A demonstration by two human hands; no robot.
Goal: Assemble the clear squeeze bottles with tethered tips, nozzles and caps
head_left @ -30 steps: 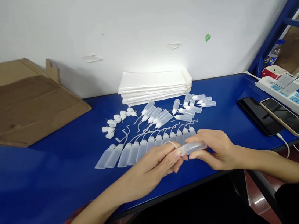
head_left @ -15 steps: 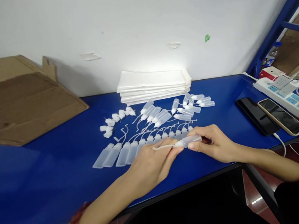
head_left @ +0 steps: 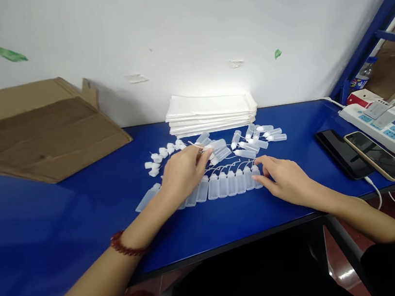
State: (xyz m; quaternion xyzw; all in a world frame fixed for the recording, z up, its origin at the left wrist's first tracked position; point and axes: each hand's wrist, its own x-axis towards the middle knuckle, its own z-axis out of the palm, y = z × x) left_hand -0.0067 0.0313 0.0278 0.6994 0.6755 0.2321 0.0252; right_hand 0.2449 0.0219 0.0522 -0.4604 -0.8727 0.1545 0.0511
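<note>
My left hand [head_left: 186, 169] is closed in a pinch on the capped end of a translucent squeeze bottle [head_left: 218, 144] with a thin bent tube, just over the pile of similar bottles. Below it, a row of flat squeeze bottles [head_left: 222, 185] lies side by side, white necks and curved thin tubes pointing away from me; my left hand and wrist cover part of the row. At the row's right end is my right hand [head_left: 285, 178], thumb and forefinger apart beside the last bottle [head_left: 256, 175]. The fingertips appear to touch that bottle.
Several small white caps [head_left: 163, 152] lie left of the pile, more small bottles [head_left: 250, 145] to its right. Behind stands a stack of white packets [head_left: 210, 112]. A cardboard box [head_left: 45, 135] is at left; two phones [head_left: 377, 154] and a power strip [head_left: 386, 129] at right.
My left hand has carried the bottle away from me to the pile. My right hand has let go of it and moved to the row's right end. The view has shifted slightly.
</note>
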